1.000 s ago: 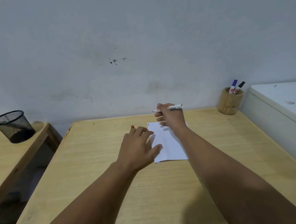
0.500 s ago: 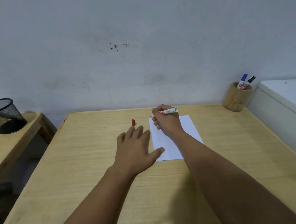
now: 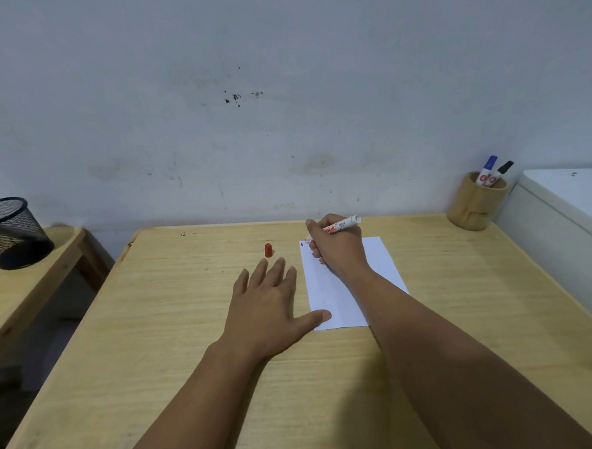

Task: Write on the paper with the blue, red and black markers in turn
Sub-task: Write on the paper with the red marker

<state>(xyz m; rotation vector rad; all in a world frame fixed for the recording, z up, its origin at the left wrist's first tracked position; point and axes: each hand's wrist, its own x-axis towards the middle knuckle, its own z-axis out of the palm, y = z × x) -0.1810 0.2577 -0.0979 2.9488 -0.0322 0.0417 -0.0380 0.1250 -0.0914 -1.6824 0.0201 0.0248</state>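
Your right hand (image 3: pixel 337 248) grips uncapped red marker (image 3: pixel 342 224), tip at paper's (image 3: pixel 380 264) far left corner beside small blue mark (image 3: pixel 302 244). Left hand (image 3: pixel 268 304) flat, open, thumb pinning paper's near edge. Red cap (image 3: pixel 268 250) on counter (image 3: pixel 177 333). Blue marker (image 3: pixel 487 169), black marker (image 3: pixel 501 172) in holder (image 3: pixel 475 208), far right. Blue seems done; red starting; black left.

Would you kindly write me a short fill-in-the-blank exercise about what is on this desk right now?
1. The right hand holds a marker over the ____.
2. The loose cap standing on the desk is ____ in colour.
3. The wooden cup holds ____ markers.
4. The left hand lies ____ on the desk, thumb on the sheet's corner.

Missing words: paper; red; two; flat
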